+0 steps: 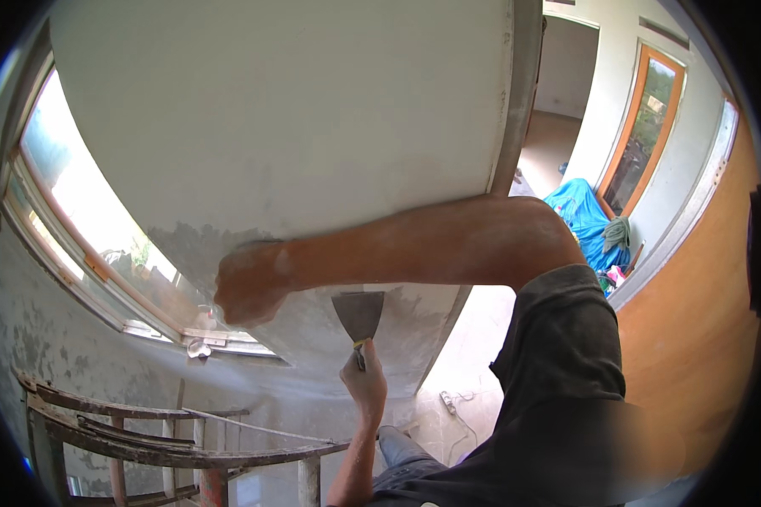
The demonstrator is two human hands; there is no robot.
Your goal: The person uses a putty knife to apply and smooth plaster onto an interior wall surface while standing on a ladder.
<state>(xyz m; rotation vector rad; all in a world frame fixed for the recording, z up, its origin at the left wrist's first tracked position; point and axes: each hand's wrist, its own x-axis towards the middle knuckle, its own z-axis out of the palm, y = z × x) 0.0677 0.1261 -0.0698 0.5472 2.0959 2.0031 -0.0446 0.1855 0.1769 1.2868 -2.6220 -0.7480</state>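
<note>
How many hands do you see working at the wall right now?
2. The right hand, dusty, is up against the wall beside the window. The left hand is lower, its grip closed on a putty knife whose blade meets the wall. None seems hidden.

Daylight glares through the blown-out window [84, 211], the wall [296, 110] evenly lit; fisheye bends edges, rim black.

Home under renovation: freshly plastered wall [296, 118], splattered scaffold [169, 439].
</note>
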